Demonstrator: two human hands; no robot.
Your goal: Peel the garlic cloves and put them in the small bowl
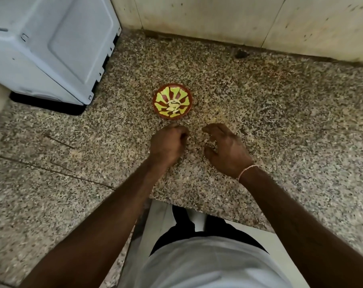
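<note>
On the speckled stone counter [280,113] sits the small bowl [172,100], red with yellow-green pattern, holding pale peeled garlic cloves [173,106] at its centre. Near of it, the left hand [169,145] is curled into a fist; whether anything lies inside is hidden. The right hand [225,149], just right of it, hovers with fingers loosely bent, grasping nothing visible. A grey appliance [49,44] stands far left, cut off by the frame.

One small bowl [172,100], two hands, one white appliance [49,46].
</note>
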